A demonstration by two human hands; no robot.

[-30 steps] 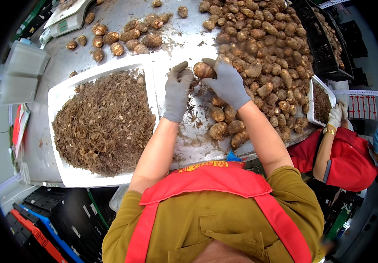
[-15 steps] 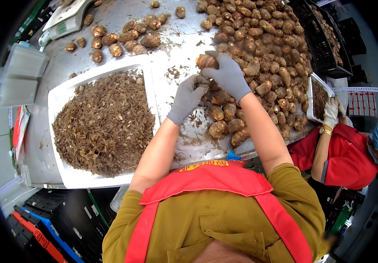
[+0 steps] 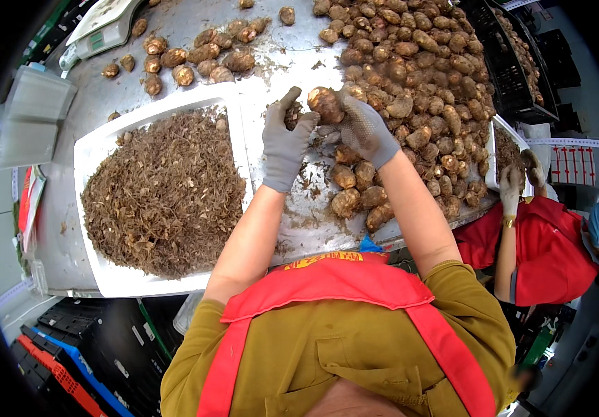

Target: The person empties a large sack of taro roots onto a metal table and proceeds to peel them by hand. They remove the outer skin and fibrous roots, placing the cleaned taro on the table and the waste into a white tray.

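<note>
My right hand, in a grey glove, is closed on a round brown taro-like tuber over the metal table. Just left of it, my gloved left hand has index finger and thumb apart, near the tuber; dark scraps show behind its fingers, and I cannot tell whether it touches them. A big heap of similar tubers lies right of my hands. A white foam tray full of brown fibrous peelings sits to their left.
Loose tubers and a scale lie at the back left, clear containers at the left edge. A black crate of tubers stands at the right, above a smaller white tray. A co-worker in red works there.
Since half a second ago my left hand has risen and its index finger and thumb have spread. The tuber in my right hand has shifted slightly down and is more exposed.
</note>
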